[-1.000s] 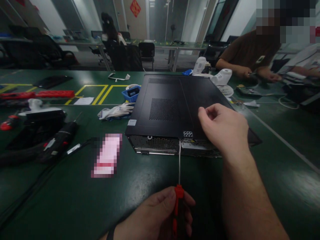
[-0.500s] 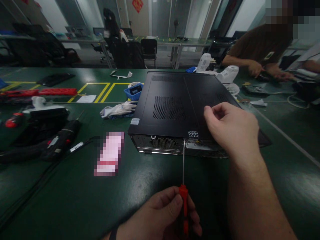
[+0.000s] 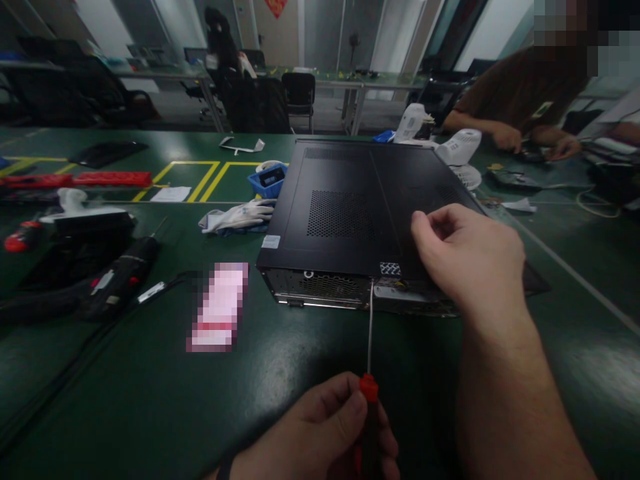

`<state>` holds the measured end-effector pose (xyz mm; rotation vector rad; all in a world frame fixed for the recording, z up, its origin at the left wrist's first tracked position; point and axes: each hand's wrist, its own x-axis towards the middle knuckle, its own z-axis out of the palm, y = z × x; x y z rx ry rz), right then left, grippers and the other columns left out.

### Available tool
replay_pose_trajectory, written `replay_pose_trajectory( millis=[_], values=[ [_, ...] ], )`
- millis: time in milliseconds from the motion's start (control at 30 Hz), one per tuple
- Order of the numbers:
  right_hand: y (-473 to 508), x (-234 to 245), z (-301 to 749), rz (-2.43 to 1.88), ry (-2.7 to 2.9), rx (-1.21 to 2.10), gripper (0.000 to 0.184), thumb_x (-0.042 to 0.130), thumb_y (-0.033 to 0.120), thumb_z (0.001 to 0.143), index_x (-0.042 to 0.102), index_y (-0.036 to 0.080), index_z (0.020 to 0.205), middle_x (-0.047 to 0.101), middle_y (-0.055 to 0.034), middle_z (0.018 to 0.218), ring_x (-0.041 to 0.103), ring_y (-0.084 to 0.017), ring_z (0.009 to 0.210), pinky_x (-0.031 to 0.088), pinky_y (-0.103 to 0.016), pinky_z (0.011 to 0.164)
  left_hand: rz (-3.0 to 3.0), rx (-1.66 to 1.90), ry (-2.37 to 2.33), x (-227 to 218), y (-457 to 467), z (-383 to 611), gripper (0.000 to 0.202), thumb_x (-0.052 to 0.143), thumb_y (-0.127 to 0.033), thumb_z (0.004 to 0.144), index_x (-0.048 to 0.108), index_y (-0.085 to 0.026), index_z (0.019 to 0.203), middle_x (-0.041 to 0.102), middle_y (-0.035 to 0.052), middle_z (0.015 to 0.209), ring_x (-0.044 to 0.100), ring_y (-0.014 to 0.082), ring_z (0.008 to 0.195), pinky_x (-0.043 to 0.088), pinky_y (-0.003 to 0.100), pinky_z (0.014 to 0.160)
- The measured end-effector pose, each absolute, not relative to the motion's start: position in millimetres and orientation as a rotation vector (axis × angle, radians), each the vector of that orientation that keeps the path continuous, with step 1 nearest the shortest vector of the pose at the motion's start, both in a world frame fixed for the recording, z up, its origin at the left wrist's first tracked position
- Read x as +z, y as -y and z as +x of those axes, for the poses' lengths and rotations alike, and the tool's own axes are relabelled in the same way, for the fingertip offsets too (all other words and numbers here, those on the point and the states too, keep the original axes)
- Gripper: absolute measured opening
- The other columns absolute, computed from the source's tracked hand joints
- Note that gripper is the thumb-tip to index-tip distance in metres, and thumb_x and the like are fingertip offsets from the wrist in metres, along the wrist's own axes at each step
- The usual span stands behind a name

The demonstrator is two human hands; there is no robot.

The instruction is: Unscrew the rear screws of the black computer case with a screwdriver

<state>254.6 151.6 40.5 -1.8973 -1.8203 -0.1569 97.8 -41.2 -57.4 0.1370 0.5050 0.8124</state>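
Head: screwdriver (image 3: 369, 387), red and seemingly black

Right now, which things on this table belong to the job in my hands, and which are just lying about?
Seemingly part of the job:
screwdriver, in your left hand
black computer case, at the screwdriver's tip, with your right hand over its top

Apparently just lying about:
white gloves
blue bin
black power tool
sheet of paper

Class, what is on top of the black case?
A pale sticker at the near left corner, a patterned sticker by the near edge. The right hand hides part of the case.
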Motion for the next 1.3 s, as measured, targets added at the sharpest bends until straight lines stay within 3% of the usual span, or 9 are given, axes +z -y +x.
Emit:
replay_pose_trajectory(
  millis=[133, 300, 433, 533, 767, 900, 1033, 1300],
  values=[
    [-150.8, 41.7, 253.6, -1.892, 1.828, -0.160, 0.035, 0.054, 0.055, 0.090, 0.068, 0.025, 0.080, 0.069, -0.0071, 0.074, 0.059, -0.025, 0.070, 0.036, -0.035, 0.063, 0.127, 0.776, -0.490, -52.8, 40.3, 97.2, 0.038, 0.070, -0.051, 0.089, 0.070, -0.014, 0.096, 0.071, 0.0069, 0.087, 0.072, 0.0153, 0.076, 0.050, 0.026, 0.072],
    [-151.1, 40.7, 254.2, -1.863, 1.817, -0.149, 0.035, 0.056, 0.054, 0.089, 0.070, 0.023, 0.078, 0.069, -0.0079, 0.074, 0.058, -0.024, 0.069, 0.033, -0.033, 0.060, 0.182, 0.764, -0.559, -52.4, 40.2, 96.0, 0.048, 0.073, -0.058, 0.084, 0.070, -0.014, 0.104, 0.068, 0.0047, 0.085, 0.068, 0.0109, 0.068, 0.045, 0.021, 0.061],
    [-151.9, 38.1, 255.7, -1.830, 1.823, -0.151, 0.035, 0.056, 0.053, 0.090, 0.069, 0.023, 0.078, 0.068, -0.0070, 0.074, 0.057, -0.023, 0.069, 0.033, -0.033, 0.061, 0.233, 0.788, -0.577, -54.2, 40.2, 96.1, 0.046, 0.084, -0.048, 0.076, 0.064, -0.018, 0.104, 0.066, -0.0004, 0.079, 0.065, 0.0099, 0.064, 0.042, 0.019, 0.051],
    [-152.1, 37.2, 255.8, -1.819, 1.831, -0.156, 0.035, 0.055, 0.053, 0.091, 0.068, 0.023, 0.079, 0.069, -0.0066, 0.076, 0.057, -0.023, 0.069, 0.035, -0.033, 0.063, 0.221, 0.791, -0.563, -54.8, 40.7, 95.8, 0.038, 0.081, -0.045, 0.080, 0.061, -0.019, 0.099, 0.067, -0.0002, 0.079, 0.066, 0.0108, 0.064, 0.040, 0.018, 0.048],
    [-149.4, 38.9, 254.5, -1.825, 1.831, -0.146, 0.034, 0.055, 0.052, 0.092, 0.068, 0.024, 0.078, 0.070, -0.0050, 0.076, 0.059, -0.023, 0.071, 0.029, -0.032, 0.061, 0.185, 0.751, -0.554, -50.8, 42.3, 92.9, 0.037, 0.063, -0.051, 0.094, 0.070, -0.016, 0.101, 0.071, 0.0072, 0.090, 0.070, 0.0128, 0.075, 0.043, 0.020, 0.057],
    [-148.4, 38.4, 254.7, -1.811, 1.837, -0.148, 0.033, 0.055, 0.051, 0.092, 0.067, 0.026, 0.075, 0.071, -0.0031, 0.075, 0.058, -0.022, 0.070, 0.025, -0.032, 0.059, 0.189, 0.763, -0.597, -51.2, 42.4, 91.9, 0.039, 0.067, -0.050, 0.091, 0.072, -0.015, 0.107, 0.068, 0.0050, 0.088, 0.067, 0.0103, 0.072, 0.044, 0.020, 0.061],
    [-148.1, 37.5, 254.5, -1.797, 1.835, -0.160, 0.032, 0.055, 0.050, 0.092, 0.066, 0.026, 0.075, 0.071, -0.0022, 0.076, 0.058, -0.021, 0.070, 0.025, -0.032, 0.059, 0.214, 0.796, -0.576, -52.5, 43.5, 93.3, 0.029, 0.077, -0.039, 0.085, 0.071, -0.017, 0.104, 0.068, 0.0024, 0.083, 0.067, 0.0106, 0.073, 0.044, 0.021, 0.066],
    [-147.8, 37.5, 254.3, -1.781, 1.837, -0.164, 0.033, 0.055, 0.050, 0.093, 0.067, 0.025, 0.076, 0.071, -0.0035, 0.076, 0.059, -0.022, 0.071, 0.024, -0.032, 0.059, 0.183, 0.778, -0.567, -53.6, 45.9, 92.3, 0.026, 0.064, -0.040, 0.095, 0.069, -0.015, 0.103, 0.069, 0.0065, 0.089, 0.068, 0.0131, 0.077, 0.045, 0.021, 0.063]
  ],
)
